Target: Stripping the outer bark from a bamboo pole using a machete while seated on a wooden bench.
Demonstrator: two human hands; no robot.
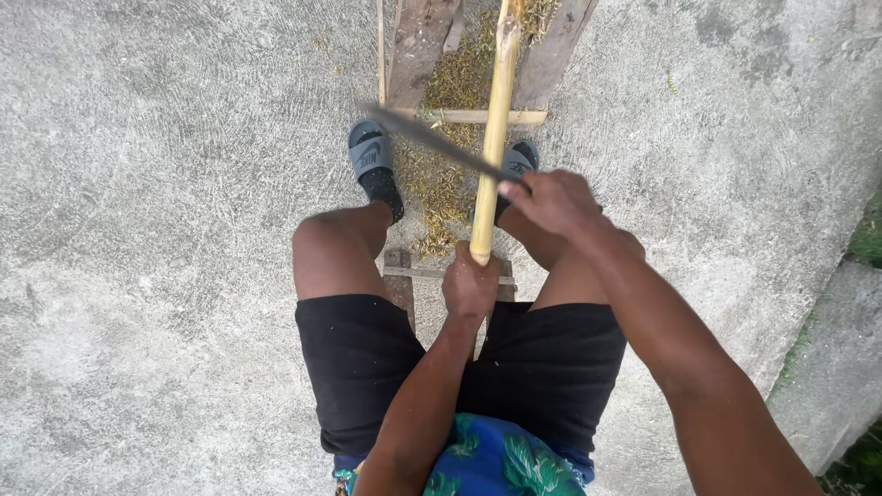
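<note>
Seated person, legs apart over a wooden frame (418,37) on concrete floor (165,230). Left hand (470,287) wrapped tight round the near end of a yellow bamboo pole (496,119), which runs away between the feet. Right hand (549,200) closed on a long dark knife (432,140), blade lying across the pole. Shavings (439,188) underneath, grey slides (369,156) on feet.

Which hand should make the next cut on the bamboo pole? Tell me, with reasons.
Probably the right hand: it grips the long knife, whose blade lies across the bamboo pole. The left hand is busy gripping the pole's near end.
</note>
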